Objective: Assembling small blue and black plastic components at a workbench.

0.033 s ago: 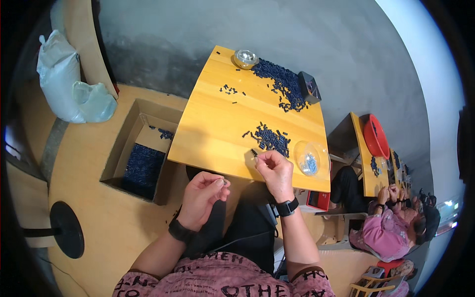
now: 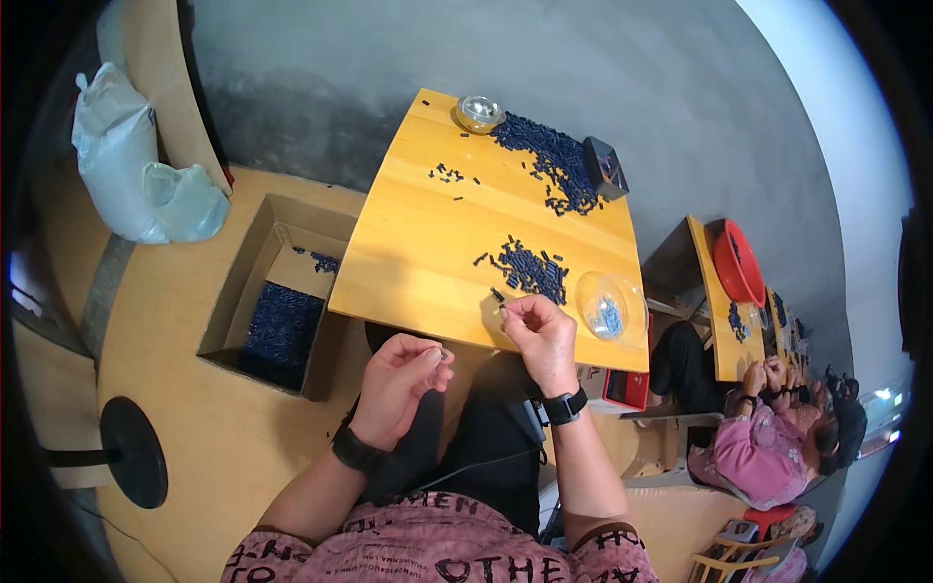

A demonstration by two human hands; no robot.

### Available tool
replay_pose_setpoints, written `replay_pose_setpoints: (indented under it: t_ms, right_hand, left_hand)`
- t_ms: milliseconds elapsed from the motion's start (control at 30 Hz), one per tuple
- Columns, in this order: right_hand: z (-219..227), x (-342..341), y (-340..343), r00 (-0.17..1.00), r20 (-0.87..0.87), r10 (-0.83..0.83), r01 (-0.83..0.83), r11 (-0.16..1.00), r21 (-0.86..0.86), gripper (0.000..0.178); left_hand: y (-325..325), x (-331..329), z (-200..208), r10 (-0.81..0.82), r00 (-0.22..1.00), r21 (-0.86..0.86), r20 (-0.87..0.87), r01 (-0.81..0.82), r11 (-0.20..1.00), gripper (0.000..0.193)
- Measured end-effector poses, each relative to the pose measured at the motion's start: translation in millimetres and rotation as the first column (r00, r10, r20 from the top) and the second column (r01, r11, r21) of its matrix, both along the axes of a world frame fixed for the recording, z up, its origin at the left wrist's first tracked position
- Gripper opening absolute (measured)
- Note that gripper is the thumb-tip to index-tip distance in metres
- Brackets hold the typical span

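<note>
My left hand (image 2: 400, 381) is in front of the table's near edge, thumb and forefinger pinched on a small piece at the fingertips, too small to name. My right hand (image 2: 544, 338), with a watch on its wrist, is over the near edge of the yellow wooden table (image 2: 408, 262). Its thumb and forefinger are pressed together; a tiny piece seems to be between them, but I cannot make it out. Just beyond those fingertips lies a small dark cylinder (image 2: 498, 293). Past it is a loose pile of small dark blue cylinders (image 2: 533, 270).
A clear bowl (image 2: 591, 288) with light blue bits is right of the pile. Farther back are a larger dark pile (image 2: 552, 155), a round container (image 2: 480, 115) and a black box (image 2: 606, 169). An open carton (image 2: 219, 325) stands left. People sit right, near a red basin (image 2: 739, 264).
Very little differs. The dark cylinder by my right fingertips now lies slightly apart from them. My left hand has hardly moved.
</note>
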State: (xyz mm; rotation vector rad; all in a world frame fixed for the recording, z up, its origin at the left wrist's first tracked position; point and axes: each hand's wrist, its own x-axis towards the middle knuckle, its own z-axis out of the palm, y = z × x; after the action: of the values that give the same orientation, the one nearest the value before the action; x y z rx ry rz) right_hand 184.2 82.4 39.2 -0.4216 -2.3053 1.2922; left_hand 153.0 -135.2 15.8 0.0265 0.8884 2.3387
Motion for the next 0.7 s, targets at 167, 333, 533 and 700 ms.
replay_pose_setpoints:
  t_ms: [167,333,533,700]
  right_hand:
    - [-7,17,8,0.998,0.049,-0.027,0.030,0.998,-0.062,0.007]
    - [9,46,-8,0.996,-0.042,0.078,-0.088,0.935,-0.342,0.014]
    - [39,95,-28,0.948,-0.214,0.237,-0.319,0.670,-0.671,0.016]
    - [37,121,-37,0.908,-0.385,0.168,-0.414,0.510,-0.754,0.016]
  left_hand:
    - [19,3,-13,-0.072,0.997,-0.025,0.010,0.072,0.997,0.007]
    - [14,18,5,-0.119,0.993,-0.016,-0.028,0.118,0.993,0.007]
    - [9,35,35,-0.136,0.989,0.084,-0.065,0.141,0.986,0.009]
    - [7,53,56,-0.196,0.974,0.126,-0.113,0.210,0.969,0.010]
